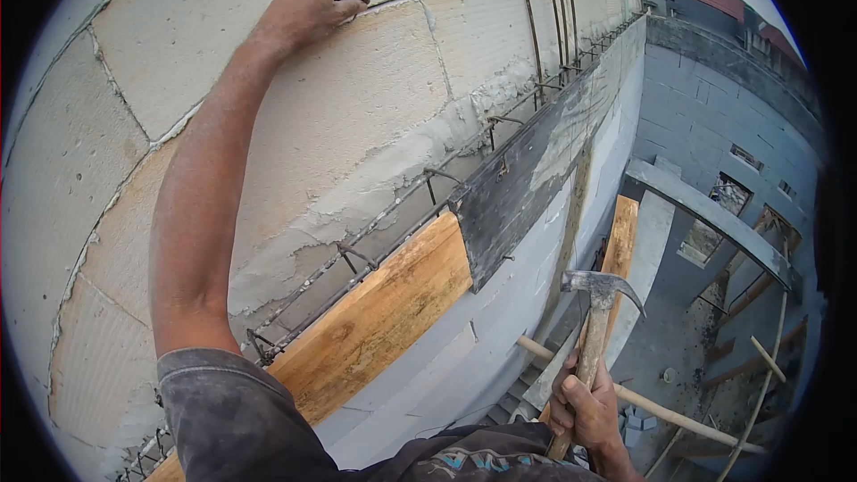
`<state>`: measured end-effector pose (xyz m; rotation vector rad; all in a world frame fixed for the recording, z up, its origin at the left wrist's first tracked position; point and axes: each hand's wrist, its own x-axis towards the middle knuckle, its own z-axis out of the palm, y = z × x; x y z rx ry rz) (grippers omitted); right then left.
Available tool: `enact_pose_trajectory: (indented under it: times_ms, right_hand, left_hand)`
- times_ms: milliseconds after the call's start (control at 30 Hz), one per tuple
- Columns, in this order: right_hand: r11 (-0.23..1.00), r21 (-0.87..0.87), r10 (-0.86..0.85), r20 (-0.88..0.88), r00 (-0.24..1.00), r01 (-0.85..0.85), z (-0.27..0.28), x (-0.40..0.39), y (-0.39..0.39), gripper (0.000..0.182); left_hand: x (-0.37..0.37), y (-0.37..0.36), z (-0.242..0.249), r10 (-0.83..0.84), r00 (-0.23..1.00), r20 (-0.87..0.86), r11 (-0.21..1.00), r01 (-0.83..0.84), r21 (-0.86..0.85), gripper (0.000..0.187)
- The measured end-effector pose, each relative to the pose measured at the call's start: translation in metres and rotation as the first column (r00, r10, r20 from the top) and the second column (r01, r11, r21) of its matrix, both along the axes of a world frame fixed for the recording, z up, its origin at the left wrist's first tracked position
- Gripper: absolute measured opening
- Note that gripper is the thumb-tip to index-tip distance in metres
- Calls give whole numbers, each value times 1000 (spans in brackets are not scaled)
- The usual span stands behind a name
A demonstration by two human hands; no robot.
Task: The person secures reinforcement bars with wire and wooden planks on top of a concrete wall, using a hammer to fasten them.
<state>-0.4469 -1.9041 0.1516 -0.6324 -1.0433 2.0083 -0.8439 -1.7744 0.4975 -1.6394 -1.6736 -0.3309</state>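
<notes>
My left hand point(314, 7) is raised to the pale block wall point(339, 116), its fingers curled together by a mortar joint. Whether anything small is pinched in them is hidden. Low on the right, my right hand point(589, 406) wraps round the wooden handle of a claw hammer point(600, 295), whose metal head points up. Between the hands, an orange-brown wooden board point(384, 303) runs along the wall's edge. It meets a dark, mortar-smeared board point(527, 178) end to end. Behind both boards lies a steel rebar cage point(357, 245).
Upright rebar rods point(555, 9) rise from the cage at the top. At the right there is a deep drop to a lower floor, with a grey block wall point(714, 107) beyond. A wooden plank point(620, 241) and a round pole point(678, 415) stand out below the hammer.
</notes>
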Motion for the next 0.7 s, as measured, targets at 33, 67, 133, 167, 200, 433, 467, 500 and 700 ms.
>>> enact_pose_trajectory:
  times_ms: [33,67,133,167,200,433,467,500,700]
  right_hand:
    - [1000,14,-15,13,1000,15,0,0,-2,40]
    - [999,34,-28,35,999,27,2,-1,-2,42]
    - [992,107,-66,49,997,61,5,-3,4,43]
    - [987,143,-87,57,995,78,7,-5,8,43]
    - [974,209,-105,49,993,92,11,-6,15,44]
    - [713,692,-256,107,961,113,116,-40,89,46]
    - [673,733,-251,107,962,94,133,-48,99,45]
    - [633,768,-272,107,956,94,148,-58,109,45]
    - [392,920,-429,162,889,22,220,-117,162,48]
  left_hand:
    - [0,0,0,-4,1000,12,1000,4,3,28]
    - [0,1,0,-9,1000,25,1000,9,4,28]
    - [1,2,0,-15,999,47,1000,15,9,27]
    - [2,3,0,-15,998,56,1000,14,13,27]
    - [3,3,0,-15,998,66,1000,14,19,27]
    - [-3,14,-3,41,999,-9,991,-40,128,27]
    - [-2,15,-4,59,998,6,990,-59,130,27]
    - [0,16,-4,77,997,21,988,-79,131,28]
    - [8,19,-6,168,984,57,971,-175,163,26]
